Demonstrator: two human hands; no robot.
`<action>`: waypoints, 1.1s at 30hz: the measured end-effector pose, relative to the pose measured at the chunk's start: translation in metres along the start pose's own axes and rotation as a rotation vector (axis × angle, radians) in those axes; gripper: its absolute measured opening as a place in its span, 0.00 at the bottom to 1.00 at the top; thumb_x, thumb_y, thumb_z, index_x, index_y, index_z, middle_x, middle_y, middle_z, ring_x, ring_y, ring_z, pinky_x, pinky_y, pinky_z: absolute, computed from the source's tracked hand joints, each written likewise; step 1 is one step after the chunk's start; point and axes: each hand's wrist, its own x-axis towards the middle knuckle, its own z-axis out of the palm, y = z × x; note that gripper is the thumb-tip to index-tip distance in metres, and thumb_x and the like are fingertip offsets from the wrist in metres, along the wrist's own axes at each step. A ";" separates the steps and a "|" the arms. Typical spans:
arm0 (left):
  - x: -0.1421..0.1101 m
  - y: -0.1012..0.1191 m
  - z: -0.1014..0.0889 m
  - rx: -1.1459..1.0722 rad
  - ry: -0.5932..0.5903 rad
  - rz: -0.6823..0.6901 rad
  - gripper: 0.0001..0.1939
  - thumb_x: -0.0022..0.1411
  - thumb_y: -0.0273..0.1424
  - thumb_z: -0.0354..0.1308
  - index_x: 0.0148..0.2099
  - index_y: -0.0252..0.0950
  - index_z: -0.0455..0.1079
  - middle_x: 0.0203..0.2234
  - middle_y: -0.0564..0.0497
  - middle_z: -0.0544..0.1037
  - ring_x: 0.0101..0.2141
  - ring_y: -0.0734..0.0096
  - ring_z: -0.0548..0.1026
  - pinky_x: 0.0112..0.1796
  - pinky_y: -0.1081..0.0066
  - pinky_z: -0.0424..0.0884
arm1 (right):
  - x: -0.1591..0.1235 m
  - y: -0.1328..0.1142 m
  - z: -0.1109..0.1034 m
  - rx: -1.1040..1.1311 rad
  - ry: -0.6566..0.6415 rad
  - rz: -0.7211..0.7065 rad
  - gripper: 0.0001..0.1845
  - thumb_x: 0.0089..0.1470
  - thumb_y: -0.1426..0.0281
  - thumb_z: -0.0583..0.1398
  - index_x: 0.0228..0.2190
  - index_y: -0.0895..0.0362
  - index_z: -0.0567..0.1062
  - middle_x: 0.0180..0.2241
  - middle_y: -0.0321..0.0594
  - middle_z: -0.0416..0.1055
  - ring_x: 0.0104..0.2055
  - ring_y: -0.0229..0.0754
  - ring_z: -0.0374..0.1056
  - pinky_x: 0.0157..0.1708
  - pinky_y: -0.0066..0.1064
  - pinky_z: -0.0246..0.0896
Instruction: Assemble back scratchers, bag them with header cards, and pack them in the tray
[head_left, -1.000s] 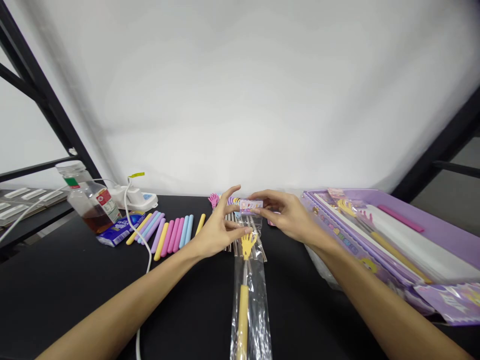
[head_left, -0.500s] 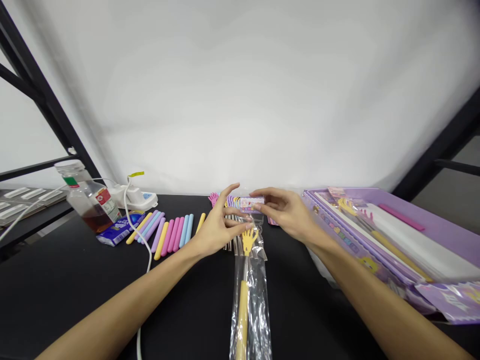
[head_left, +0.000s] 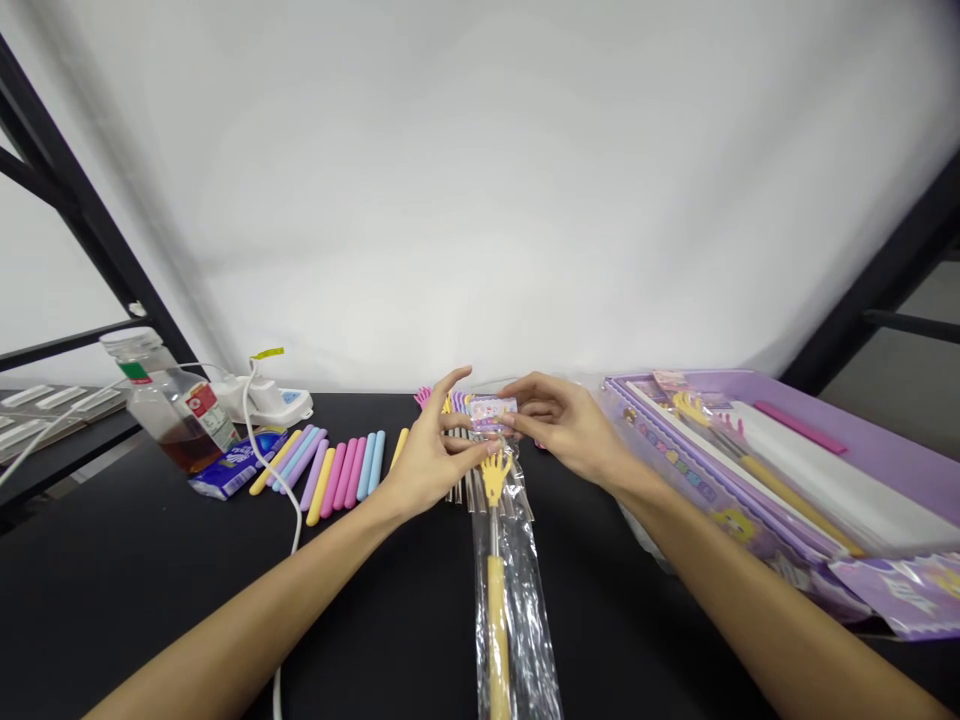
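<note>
A yellow hand-shaped back scratcher (head_left: 497, 600) lies inside a clear plastic bag (head_left: 529, 610), its fingers pointing away from me. My left hand (head_left: 439, 445) is at the bag's far end, thumb and lower fingers closed on it just above the yellow hand, index finger raised. Between both hands is a small printed card (head_left: 491, 410), pinched at its right edge by my right hand (head_left: 559, 425). Behind them, partly hidden by my left hand, several more back scratchers (head_left: 454, 402) in mixed colours lie side by side.
Pastel handle tubes (head_left: 349, 475) lie in a row at left. Beyond them are a blue packet (head_left: 232, 465), a jar of dark liquid (head_left: 172, 400), a power strip (head_left: 289, 405) and a white cable (head_left: 296, 540). A purple box (head_left: 780, 385) with bagged back scratchers stands at right.
The printed card has shifted slightly left and tilted, with my right hand following it. The near end of the bagged back scratcher has swung a little to the right.
</note>
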 end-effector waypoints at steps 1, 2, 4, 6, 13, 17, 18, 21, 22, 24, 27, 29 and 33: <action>0.000 0.000 0.000 0.005 0.006 0.005 0.45 0.57 0.34 0.69 0.69 0.52 0.47 0.38 0.52 0.74 0.30 0.72 0.81 0.36 0.71 0.78 | 0.000 0.001 0.001 -0.004 0.014 -0.004 0.12 0.53 0.66 0.65 0.40 0.55 0.74 0.34 0.38 0.75 0.32 0.40 0.74 0.36 0.35 0.73; 0.000 -0.001 0.001 0.011 0.013 0.009 0.45 0.57 0.34 0.69 0.69 0.52 0.47 0.38 0.53 0.74 0.31 0.72 0.81 0.36 0.72 0.78 | 0.000 0.002 0.002 -0.005 0.034 -0.008 0.13 0.52 0.66 0.66 0.40 0.54 0.74 0.33 0.37 0.75 0.31 0.40 0.74 0.36 0.35 0.73; 0.000 -0.001 0.001 0.022 0.024 0.012 0.43 0.58 0.35 0.68 0.69 0.52 0.48 0.37 0.53 0.74 0.31 0.71 0.81 0.35 0.72 0.78 | 0.000 0.002 0.003 0.009 0.075 -0.013 0.15 0.50 0.65 0.67 0.40 0.54 0.73 0.31 0.36 0.74 0.32 0.40 0.74 0.35 0.34 0.72; -0.001 -0.001 0.001 0.031 0.031 0.011 0.43 0.58 0.35 0.68 0.69 0.52 0.48 0.36 0.54 0.73 0.30 0.71 0.81 0.34 0.71 0.77 | 0.000 0.002 0.004 0.019 0.098 -0.011 0.15 0.49 0.65 0.68 0.37 0.54 0.73 0.30 0.35 0.74 0.33 0.40 0.74 0.35 0.33 0.73; -0.002 -0.001 0.001 0.004 0.005 0.018 0.44 0.58 0.35 0.68 0.69 0.51 0.48 0.38 0.52 0.73 0.32 0.68 0.82 0.36 0.69 0.79 | 0.000 -0.001 -0.001 -0.056 0.054 -0.041 0.10 0.52 0.64 0.66 0.35 0.55 0.76 0.36 0.40 0.78 0.39 0.44 0.76 0.43 0.39 0.73; -0.001 0.000 0.000 0.008 0.005 0.028 0.45 0.58 0.35 0.68 0.70 0.51 0.47 0.38 0.52 0.74 0.33 0.66 0.82 0.37 0.67 0.79 | -0.002 -0.002 -0.002 -0.137 -0.023 -0.056 0.08 0.55 0.64 0.64 0.34 0.55 0.77 0.37 0.42 0.78 0.40 0.45 0.75 0.43 0.40 0.71; -0.001 0.000 0.000 0.010 0.011 0.024 0.45 0.58 0.35 0.68 0.69 0.51 0.47 0.38 0.52 0.74 0.33 0.66 0.82 0.37 0.67 0.79 | -0.002 -0.003 -0.001 -0.137 -0.021 -0.061 0.08 0.55 0.64 0.64 0.33 0.56 0.77 0.36 0.42 0.78 0.40 0.45 0.75 0.43 0.39 0.71; 0.000 -0.002 -0.001 0.007 0.017 0.006 0.43 0.58 0.35 0.68 0.69 0.50 0.49 0.42 0.49 0.75 0.33 0.66 0.82 0.37 0.67 0.79 | -0.004 -0.008 -0.001 -0.058 0.030 -0.061 0.12 0.54 0.62 0.65 0.32 0.55 0.69 0.40 0.42 0.77 0.37 0.42 0.74 0.39 0.37 0.72; 0.000 -0.002 -0.001 0.008 0.018 0.002 0.42 0.58 0.36 0.68 0.68 0.49 0.50 0.42 0.48 0.75 0.33 0.66 0.82 0.37 0.67 0.79 | -0.004 -0.009 -0.002 -0.015 0.053 -0.052 0.15 0.53 0.60 0.65 0.31 0.54 0.65 0.40 0.42 0.77 0.35 0.41 0.73 0.38 0.37 0.72; 0.000 -0.002 -0.001 0.014 0.016 -0.001 0.41 0.57 0.36 0.69 0.67 0.49 0.52 0.42 0.48 0.75 0.34 0.66 0.82 0.37 0.67 0.79 | -0.004 -0.009 -0.002 0.044 0.085 -0.022 0.20 0.52 0.58 0.66 0.31 0.53 0.61 0.37 0.41 0.77 0.32 0.40 0.73 0.36 0.36 0.72; -0.001 -0.001 0.000 0.015 0.006 -0.010 0.42 0.55 0.36 0.70 0.67 0.48 0.54 0.41 0.49 0.73 0.34 0.66 0.82 0.37 0.66 0.79 | -0.002 -0.003 -0.002 0.018 0.109 0.001 0.21 0.50 0.59 0.68 0.32 0.53 0.61 0.31 0.38 0.76 0.31 0.40 0.73 0.35 0.35 0.72; -0.002 -0.001 0.001 0.012 0.001 -0.009 0.41 0.55 0.36 0.70 0.66 0.47 0.54 0.40 0.50 0.73 0.34 0.66 0.82 0.38 0.66 0.79 | -0.001 0.001 -0.002 -0.014 0.126 -0.014 0.21 0.49 0.60 0.69 0.32 0.53 0.63 0.32 0.38 0.76 0.32 0.41 0.73 0.36 0.36 0.71; -0.001 -0.001 0.001 0.026 0.022 0.024 0.39 0.57 0.35 0.68 0.67 0.48 0.54 0.41 0.49 0.74 0.33 0.68 0.82 0.37 0.68 0.79 | -0.001 -0.003 -0.002 -0.004 0.134 0.011 0.21 0.49 0.60 0.69 0.35 0.53 0.64 0.33 0.38 0.76 0.34 0.41 0.74 0.38 0.36 0.72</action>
